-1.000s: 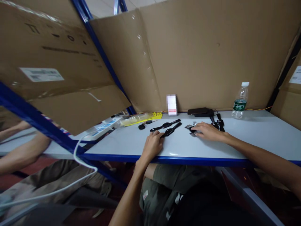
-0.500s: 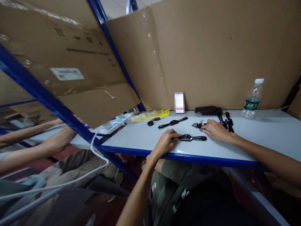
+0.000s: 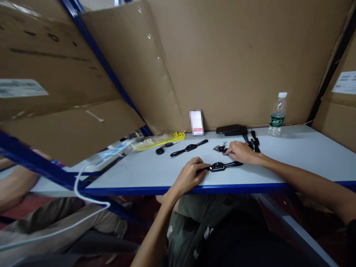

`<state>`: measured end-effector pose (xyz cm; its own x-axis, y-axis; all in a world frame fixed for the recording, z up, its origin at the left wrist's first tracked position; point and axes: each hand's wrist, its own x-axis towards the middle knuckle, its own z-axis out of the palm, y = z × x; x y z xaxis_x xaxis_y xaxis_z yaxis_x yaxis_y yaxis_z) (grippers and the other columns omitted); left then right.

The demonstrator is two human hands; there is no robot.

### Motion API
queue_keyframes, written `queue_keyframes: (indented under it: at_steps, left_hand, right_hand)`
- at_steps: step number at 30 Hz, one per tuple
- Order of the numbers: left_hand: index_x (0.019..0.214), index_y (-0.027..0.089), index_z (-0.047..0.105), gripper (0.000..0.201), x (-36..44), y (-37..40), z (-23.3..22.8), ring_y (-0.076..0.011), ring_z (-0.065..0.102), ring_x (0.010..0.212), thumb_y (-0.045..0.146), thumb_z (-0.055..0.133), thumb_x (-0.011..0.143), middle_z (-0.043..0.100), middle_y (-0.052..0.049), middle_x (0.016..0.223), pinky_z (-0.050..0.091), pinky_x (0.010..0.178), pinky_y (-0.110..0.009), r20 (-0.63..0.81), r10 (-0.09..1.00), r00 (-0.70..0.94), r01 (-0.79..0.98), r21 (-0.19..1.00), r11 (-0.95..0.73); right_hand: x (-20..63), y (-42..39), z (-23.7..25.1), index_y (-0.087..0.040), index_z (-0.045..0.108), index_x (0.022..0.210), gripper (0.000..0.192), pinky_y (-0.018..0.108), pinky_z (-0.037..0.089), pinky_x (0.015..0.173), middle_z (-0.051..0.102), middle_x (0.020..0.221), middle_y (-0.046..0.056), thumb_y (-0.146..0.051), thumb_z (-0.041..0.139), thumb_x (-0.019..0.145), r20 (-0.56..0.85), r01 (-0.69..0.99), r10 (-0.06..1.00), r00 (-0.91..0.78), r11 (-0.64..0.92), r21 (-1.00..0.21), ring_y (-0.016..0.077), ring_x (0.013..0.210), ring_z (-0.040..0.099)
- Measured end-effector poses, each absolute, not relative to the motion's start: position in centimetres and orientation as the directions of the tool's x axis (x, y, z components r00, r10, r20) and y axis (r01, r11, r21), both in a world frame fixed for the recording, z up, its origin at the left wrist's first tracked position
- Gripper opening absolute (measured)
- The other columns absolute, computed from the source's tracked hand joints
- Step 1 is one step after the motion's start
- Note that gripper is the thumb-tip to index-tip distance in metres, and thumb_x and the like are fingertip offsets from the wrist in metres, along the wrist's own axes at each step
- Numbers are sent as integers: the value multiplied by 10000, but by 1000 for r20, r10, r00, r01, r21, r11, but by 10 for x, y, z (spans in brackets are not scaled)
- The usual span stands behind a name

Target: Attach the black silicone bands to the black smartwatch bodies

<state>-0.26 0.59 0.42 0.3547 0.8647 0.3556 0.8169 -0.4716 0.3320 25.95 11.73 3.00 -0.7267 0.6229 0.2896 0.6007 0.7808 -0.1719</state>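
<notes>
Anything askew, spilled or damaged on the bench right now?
Nothing stands out. The left hand and right hand rest at the near watch; the second watch lies flat, and the water bottle stands upright, capped.

Colours here are pretty muted tbh. The table is pale grey-white with a bright blue front edge. Both watches, the near one and the far one, are plain black all over, straps included. Same for the flat device at the back. The bottle far right is clear with a white cap and a green label. Yellow packets sit far left, next to a black key fob. Cardboard walls are plain brown, the rack post is blue, and the cable is white.
</notes>
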Motion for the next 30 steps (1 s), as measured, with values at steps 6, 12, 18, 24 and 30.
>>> queue_keyframes:
  at_steps: [6, 12, 18, 24, 30]
  left_hand:
    - [1229, 248, 736, 331, 0, 4, 6, -237, 596, 994, 233, 553, 952, 639, -89, 1048, 487, 920, -388, 354, 869, 346, 824, 328, -462]
    - [1211, 238, 743, 317, 1, 5, 7, -238, 602, 996, 225, 564, 949, 646, -91, 1045, 496, 915, -383, 364, 864, 349, 827, 315, -467]
    - [1220, 249, 739, 321, 1, 4, 6, -236, 601, 1006, 248, 554, 958, 640, -92, 1061, 498, 931, -386, 366, 864, 346, 819, 330, -468]
    - [1223, 235, 737, 327, 0, 5, 5, -239, 591, 1007, 250, 549, 955, 637, -95, 1058, 495, 938, -398, 360, 866, 346, 818, 337, -467]
    - [1229, 248, 733, 328, -2, 6, 2, -236, 595, 1010, 257, 533, 969, 633, -94, 1060, 494, 923, -388, 379, 854, 355, 821, 310, -479]
  right_hand:
    - [256, 111, 30, -215, 812, 1066, 343, 319, 414, 765, 718, 1017, 101, -157, 535, 872, 241, 568, 615, -751, 788, -239, 227, 909, 627]
    - [257, 115, 26, -186, 754, 1159, 351, 326, 395, 737, 682, 1062, 133, -188, 526, 892, 228, 618, 648, -727, 762, -192, 241, 899, 620]
    - [260, 119, 26, -188, 710, 1241, 387, 329, 388, 750, 654, 1052, 142, -352, 507, 956, 178, 659, 686, -706, 728, -192, 261, 930, 622]
    - [259, 127, 29, -199, 706, 1205, 370, 312, 402, 772, 682, 1029, 102, -380, 619, 895, 134, 653, 710, -692, 694, -302, 249, 968, 623]
    - [259, 122, 32, -171, 705, 1061, 307, 311, 397, 759, 677, 1073, 119, -404, 658, 867, 146, 670, 719, -679, 689, -275, 249, 968, 612]
